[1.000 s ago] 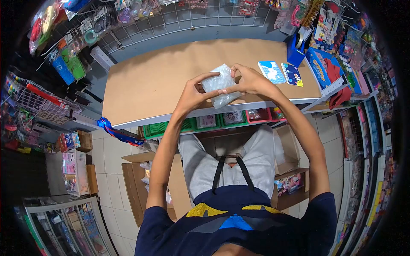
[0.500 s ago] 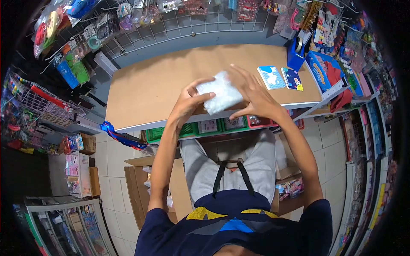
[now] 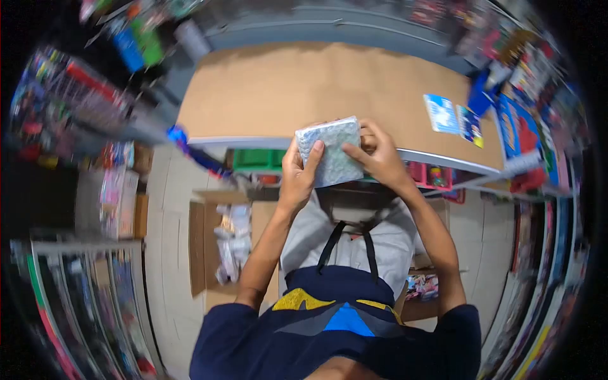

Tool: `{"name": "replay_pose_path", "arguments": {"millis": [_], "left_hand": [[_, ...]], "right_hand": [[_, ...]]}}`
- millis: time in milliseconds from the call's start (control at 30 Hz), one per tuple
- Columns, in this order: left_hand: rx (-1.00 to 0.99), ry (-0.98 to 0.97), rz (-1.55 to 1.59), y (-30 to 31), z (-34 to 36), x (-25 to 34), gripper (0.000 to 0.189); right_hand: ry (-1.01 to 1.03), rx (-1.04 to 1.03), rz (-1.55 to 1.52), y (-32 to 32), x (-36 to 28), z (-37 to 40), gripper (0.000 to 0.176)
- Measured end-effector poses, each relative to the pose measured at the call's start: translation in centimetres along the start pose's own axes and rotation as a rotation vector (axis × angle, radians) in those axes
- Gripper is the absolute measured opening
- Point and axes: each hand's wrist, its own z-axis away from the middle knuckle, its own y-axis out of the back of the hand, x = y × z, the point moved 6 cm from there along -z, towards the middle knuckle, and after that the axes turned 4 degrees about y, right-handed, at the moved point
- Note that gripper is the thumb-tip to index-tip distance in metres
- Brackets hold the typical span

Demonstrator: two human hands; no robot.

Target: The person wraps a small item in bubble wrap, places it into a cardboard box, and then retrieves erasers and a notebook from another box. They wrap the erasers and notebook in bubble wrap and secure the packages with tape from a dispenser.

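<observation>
A square packet in whitish bubble wrap [image 3: 330, 152] is held up just over the front edge of the brown tabletop [image 3: 278, 88]. My left hand [image 3: 300, 174] grips its left side, thumb across the front face and fingers behind. At the packet's right side is my right hand [image 3: 382, 158], its thumb and curled fingers pinching the edge. Farther right on the table lie a light blue notebook [image 3: 441, 114] and a dark notebook with a yellow corner [image 3: 470, 125].
A blue tape dispenser [image 3: 484, 90] stands at the table's right end. Green [image 3: 258, 159] and pink [image 3: 418, 172] trays sit under the tabletop. An open cardboard box [image 3: 198, 247] with wrapped items is on the floor at left. Shelves of goods stand on both sides.
The view has shifted and turned. The packet now faces the camera more squarely, lower against my lap. My right hand, spread and blurred before, has closed on the packet's right edge.
</observation>
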Motion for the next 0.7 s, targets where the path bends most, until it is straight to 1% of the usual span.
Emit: {"name": "replay_pose_path", "arguments": {"millis": [33,67,100,167,200,233,267,333,367,433,467,533,600,667,700], "left_hand": [[0.097,0.011,0.037,2.3,1.2,-0.9,0.036],[0.198,-0.012,0.200,4.4,2.6,-1.5,0.035],[0.295,-0.029,0.250,7.0,4.3,-2.4,0.036],[0.579,-0.008,0.285,13.8,8.8,-6.8,0.042],[0.722,0.031,0.293,17.2,11.8,-9.3,0.043],[0.851,0.079,0.307,20.1,15.4,-12.2,0.044],[0.980,0.126,0.325,23.0,19.0,-15.1,0.045],[1.101,0.098,0.358,30.0,26.5,-22.0,0.050],[1.161,0.083,0.373,33.3,30.1,-25.2,0.052],[1.279,0.009,0.365,35.6,33.3,-24.0,0.048],[1.331,-0.028,0.361,36.7,34.3,-23.3,0.046],[1.178,0.080,0.431,37.9,32.8,-20.2,0.053],[1.057,0.070,0.471,40.0,30.7,-19.2,0.063],[0.959,-0.049,0.484,41.9,29.1,-19.8,0.073],[1.091,0.079,0.561,43.0,31.3,-22.8,0.079]], "right_hand": [[0.089,0.026,-0.073,-0.7,0.6,0.3,0.042],[0.170,0.051,-0.157,-1.5,1.3,0.8,0.043],[0.145,0.082,-0.069,-2.1,1.9,1.4,0.042],[0.015,0.008,-0.141,-3.2,5.2,2.8,0.036],[-0.012,-0.065,-0.132,-3.8,7.5,3.4,0.032],[-0.115,-0.089,-0.187,-4.5,10.3,4.3,0.029],[-0.173,-0.109,-0.169,-4.8,12.2,5.2,0.028],[-0.235,-0.156,-0.144,-5.3,16.1,7.4,0.023],[-0.250,-0.189,-0.118,-5.4,17.1,8.1,0.021],[-0.290,-0.199,-0.123,-5.6,17.4,9.5,0.019],[-0.307,-0.198,-0.124,-5.6,17.4,9.6,0.018],[-0.294,-0.216,-0.118,-5.7,16.6,9.1,0.018],[-0.317,-0.231,-0.122,-5.9,16.6,8.5,0.019],[-0.334,-0.274,-0.097,-6.7,17.6,7.4,0.024],[-0.339,-0.281,-0.090,-6.8,18.1,6.8,0.026]]}}
